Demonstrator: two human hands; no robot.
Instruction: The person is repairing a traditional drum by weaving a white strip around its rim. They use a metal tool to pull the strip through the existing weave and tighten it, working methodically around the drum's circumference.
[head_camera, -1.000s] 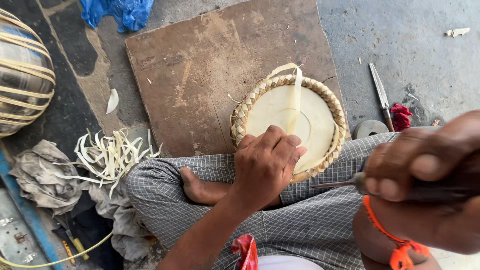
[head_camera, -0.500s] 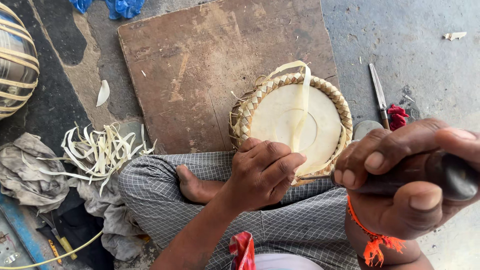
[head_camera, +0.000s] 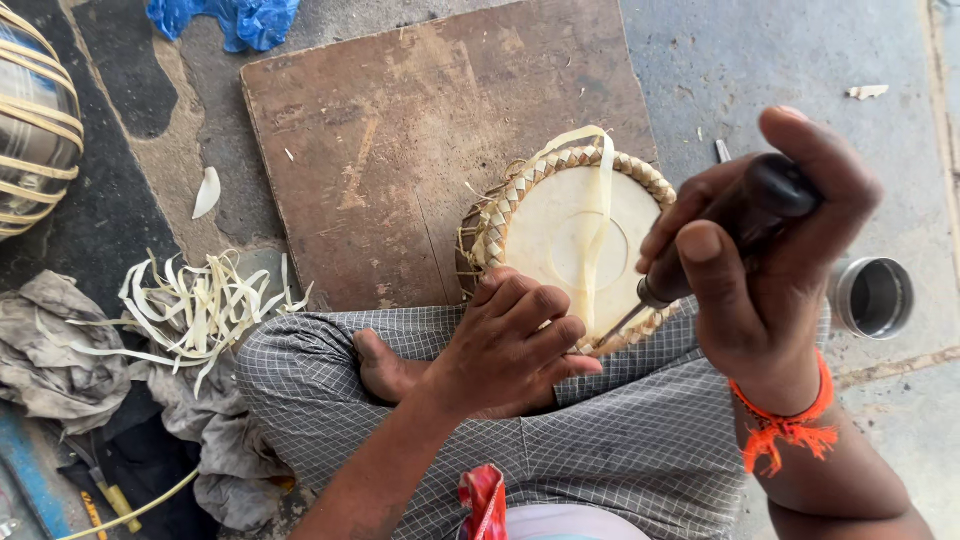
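I see left hand (head_camera: 505, 345) pressing the round pale woven-cane disc (head_camera: 565, 235) at the brown wooden board's (head_camera: 400, 130) near right corner | right hand (head_camera: 765, 265) clenched on dark-handled metal awl (head_camera: 700, 255) | risk: tip slips, jabs my fingers.

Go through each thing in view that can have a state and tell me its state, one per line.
Round woven piece: rim braided, one loose strip across it.
Left hand: pressing its near edge.
Right hand: gripping the awl.
Awl: tip at the rim.
Metal cup: on its side.
Cut strips: loose pile.
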